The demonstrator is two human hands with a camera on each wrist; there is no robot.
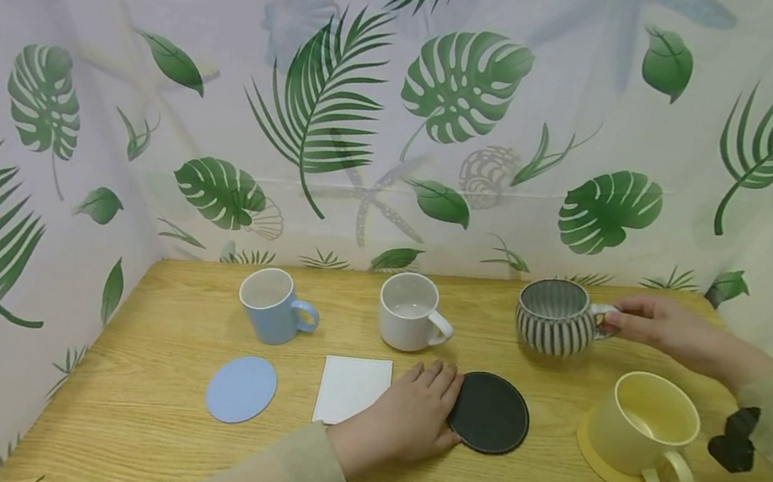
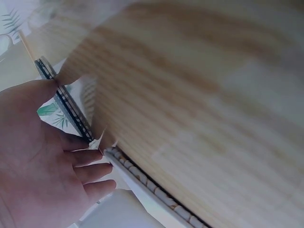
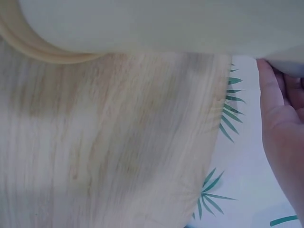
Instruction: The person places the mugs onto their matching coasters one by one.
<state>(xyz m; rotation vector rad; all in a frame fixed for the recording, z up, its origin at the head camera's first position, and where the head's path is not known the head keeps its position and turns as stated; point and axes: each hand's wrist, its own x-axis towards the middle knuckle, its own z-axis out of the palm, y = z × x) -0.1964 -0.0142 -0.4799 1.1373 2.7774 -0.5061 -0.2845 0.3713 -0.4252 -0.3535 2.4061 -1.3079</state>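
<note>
A round black coaster lies on the table, and my left hand touches its left edge. The fingers are fairly straight, with thumb and index finger spread along the rim; the left wrist view shows this hand from the palm side, with the coaster edge-on. My right hand pinches the handle of a grey striped mug behind the coaster. Whether the mug's base touches the table, I cannot tell. In the right wrist view, the right hand shows at the right edge, its fingertips partly hidden.
A yellow mug stands on a yellow coaster below my right forearm. A white mug stands behind a white square coaster, partly covered by my left hand. Further left, a blue mug stands behind a blue coaster.
</note>
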